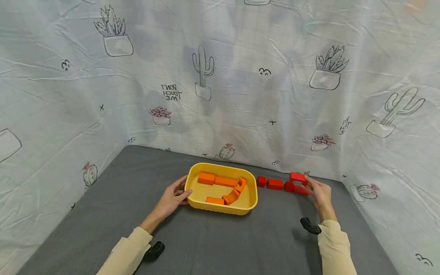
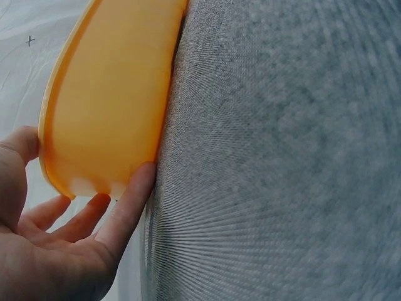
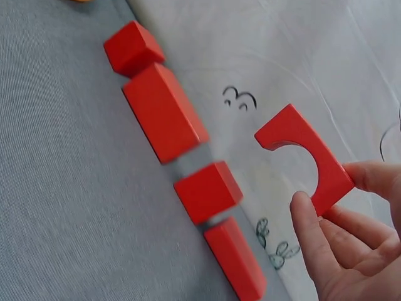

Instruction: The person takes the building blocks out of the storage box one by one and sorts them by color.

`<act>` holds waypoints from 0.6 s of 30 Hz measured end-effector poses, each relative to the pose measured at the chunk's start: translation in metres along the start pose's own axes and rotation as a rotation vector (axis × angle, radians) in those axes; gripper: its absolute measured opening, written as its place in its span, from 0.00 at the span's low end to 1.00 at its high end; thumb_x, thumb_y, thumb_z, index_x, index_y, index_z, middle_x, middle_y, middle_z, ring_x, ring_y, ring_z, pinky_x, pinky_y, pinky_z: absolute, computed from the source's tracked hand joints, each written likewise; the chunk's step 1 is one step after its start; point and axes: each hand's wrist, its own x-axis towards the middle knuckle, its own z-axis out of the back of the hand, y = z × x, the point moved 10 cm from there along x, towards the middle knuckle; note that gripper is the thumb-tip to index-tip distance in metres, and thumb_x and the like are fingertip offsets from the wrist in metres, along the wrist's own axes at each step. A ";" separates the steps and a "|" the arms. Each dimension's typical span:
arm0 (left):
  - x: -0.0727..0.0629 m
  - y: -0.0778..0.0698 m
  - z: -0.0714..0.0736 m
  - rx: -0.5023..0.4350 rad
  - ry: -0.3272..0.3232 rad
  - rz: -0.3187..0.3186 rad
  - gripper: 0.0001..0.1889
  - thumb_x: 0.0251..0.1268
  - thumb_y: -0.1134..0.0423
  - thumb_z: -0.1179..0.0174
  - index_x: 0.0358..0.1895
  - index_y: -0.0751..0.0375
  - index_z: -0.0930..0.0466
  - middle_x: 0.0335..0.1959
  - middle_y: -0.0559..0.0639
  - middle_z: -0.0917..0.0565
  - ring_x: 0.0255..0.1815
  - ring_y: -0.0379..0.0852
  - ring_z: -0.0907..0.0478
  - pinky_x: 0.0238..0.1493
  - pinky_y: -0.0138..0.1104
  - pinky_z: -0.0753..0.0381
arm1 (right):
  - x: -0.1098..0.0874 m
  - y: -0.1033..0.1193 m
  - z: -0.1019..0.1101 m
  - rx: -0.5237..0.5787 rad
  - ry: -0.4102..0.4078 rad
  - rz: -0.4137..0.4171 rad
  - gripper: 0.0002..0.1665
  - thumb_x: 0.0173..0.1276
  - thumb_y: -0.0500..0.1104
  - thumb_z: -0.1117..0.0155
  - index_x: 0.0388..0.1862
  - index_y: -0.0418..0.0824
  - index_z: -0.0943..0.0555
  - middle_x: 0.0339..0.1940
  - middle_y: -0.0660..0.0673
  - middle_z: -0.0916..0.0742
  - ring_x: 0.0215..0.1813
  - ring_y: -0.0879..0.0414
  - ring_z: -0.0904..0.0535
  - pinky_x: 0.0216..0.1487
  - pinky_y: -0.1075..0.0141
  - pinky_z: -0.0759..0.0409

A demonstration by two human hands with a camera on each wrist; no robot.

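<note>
My left hand (image 1: 170, 198) grips the left end of a yellow tray (image 1: 220, 208), thumb at the rim and fingers against the outer wall. In the left wrist view, the fingertips (image 2: 144, 172) touch the smooth wall of that tray (image 2: 113, 94). Several orange blocks (image 1: 225, 181) lie inside it, one of them notched with a curve. To the right, my right hand (image 1: 320, 192) pinches a red arch block (image 3: 329, 164) by one leg, between thumb and fingers. The arch is held up above a row of red blocks (image 3: 164, 113) on the table.
Those red blocks stretch rightward from the tray along the back of the grey table (image 1: 220, 244). Behind them hangs a white sheet (image 1: 233, 114) printed with cactus drawings, which also runs along both sides. A black strap piece (image 1: 310, 225) sits at the right wrist.
</note>
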 end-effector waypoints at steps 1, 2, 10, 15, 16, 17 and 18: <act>0.000 0.000 0.000 0.001 -0.001 0.000 0.34 0.71 0.64 0.40 0.76 0.57 0.43 0.71 0.65 0.35 0.57 0.59 0.23 0.44 0.42 0.14 | 0.003 -0.002 0.003 -0.004 -0.001 0.002 0.39 0.69 0.48 0.35 0.68 0.23 0.34 0.29 0.58 0.15 0.33 0.63 0.13 0.51 0.63 0.17; 0.000 0.000 0.000 0.003 -0.002 0.000 0.34 0.71 0.64 0.40 0.76 0.57 0.43 0.71 0.65 0.35 0.57 0.59 0.23 0.44 0.42 0.14 | 0.006 -0.004 0.005 0.004 0.010 0.010 0.40 0.69 0.48 0.34 0.67 0.21 0.34 0.31 0.55 0.15 0.33 0.63 0.13 0.50 0.62 0.17; -0.001 0.000 -0.001 0.003 0.001 -0.002 0.33 0.71 0.64 0.40 0.76 0.57 0.42 0.71 0.65 0.34 0.57 0.58 0.23 0.45 0.42 0.14 | 0.027 -0.024 0.033 0.001 -0.020 -0.025 0.37 0.65 0.48 0.30 0.62 0.24 0.28 0.28 0.56 0.15 0.31 0.66 0.15 0.43 0.66 0.15; -0.001 -0.001 0.000 0.009 -0.005 -0.003 0.33 0.71 0.64 0.41 0.76 0.57 0.42 0.71 0.65 0.34 0.56 0.58 0.22 0.44 0.42 0.14 | 0.022 -0.024 0.047 -0.026 -0.045 -0.073 0.38 0.72 0.42 0.40 0.69 0.18 0.41 0.24 0.56 0.17 0.27 0.65 0.15 0.44 0.67 0.15; -0.001 -0.001 0.000 0.010 -0.007 -0.001 0.33 0.71 0.64 0.41 0.76 0.57 0.42 0.71 0.65 0.34 0.56 0.58 0.23 0.44 0.42 0.14 | 0.022 -0.026 0.051 -0.021 -0.054 -0.087 0.38 0.72 0.42 0.41 0.70 0.18 0.42 0.23 0.56 0.17 0.26 0.65 0.15 0.43 0.67 0.15; 0.000 -0.001 -0.001 0.012 -0.007 0.000 0.33 0.71 0.64 0.41 0.76 0.57 0.42 0.71 0.65 0.34 0.56 0.58 0.23 0.44 0.42 0.14 | 0.023 -0.028 0.055 -0.018 -0.062 -0.097 0.38 0.73 0.41 0.42 0.70 0.17 0.43 0.22 0.57 0.19 0.26 0.66 0.16 0.42 0.68 0.15; 0.000 -0.002 0.000 0.014 -0.009 0.000 0.33 0.71 0.64 0.41 0.76 0.57 0.42 0.71 0.65 0.34 0.56 0.58 0.23 0.44 0.42 0.14 | 0.024 -0.030 0.059 -0.012 -0.071 -0.103 0.37 0.73 0.39 0.42 0.70 0.17 0.43 0.22 0.57 0.19 0.26 0.67 0.16 0.42 0.69 0.15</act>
